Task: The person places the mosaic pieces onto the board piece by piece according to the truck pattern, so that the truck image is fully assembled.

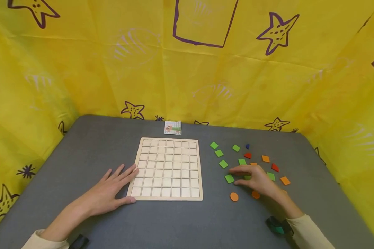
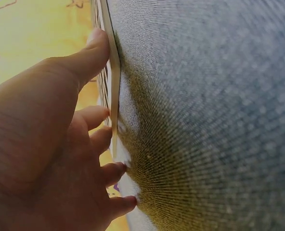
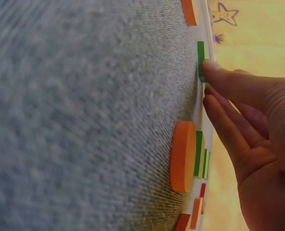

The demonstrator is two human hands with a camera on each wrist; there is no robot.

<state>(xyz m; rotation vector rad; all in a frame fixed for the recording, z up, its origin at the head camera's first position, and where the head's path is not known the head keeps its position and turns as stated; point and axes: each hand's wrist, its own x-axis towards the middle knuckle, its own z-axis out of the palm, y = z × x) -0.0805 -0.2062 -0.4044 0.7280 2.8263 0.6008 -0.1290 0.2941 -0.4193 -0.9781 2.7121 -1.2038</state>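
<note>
1. The left hand [image 1: 110, 188] lies with its fingers spread and extended at the left side of the wooden board [image 1: 201, 199]; its index fingertip rests on the rim, and its thumb tip touches the near left corner.
2. Right of those fingertips, the board is divided into seven rows of seven square compartments, each showing its pale wooden floor.
3. Beyond the left fingertips and past the board's far rim lies a small card [image 1: 172, 128], printed with a grid and coloured shapes.
4. The right hand [image 1: 257, 180] is well apart from the board, on its right, with thumb and index finger bent and their tips apart at a green square [image 1: 229, 178]. In the right wrist view the thumb tip overlaps this piece; whether the fingers pinch it, I cannot tell.
5. Beyond the right index fingertip, three more green squares [image 1: 219, 153] form a slanting row.
6. Past the right knuckles are a blue piece [image 1: 247, 146], a red piece [image 1: 247, 155] and an orange square [image 1: 266, 158].
7. Nearer the person than the right thumb lies an orange disc [image 1: 234, 197]; a second orange disc [image 1: 256, 195] is partly covered by the hand.
</note>
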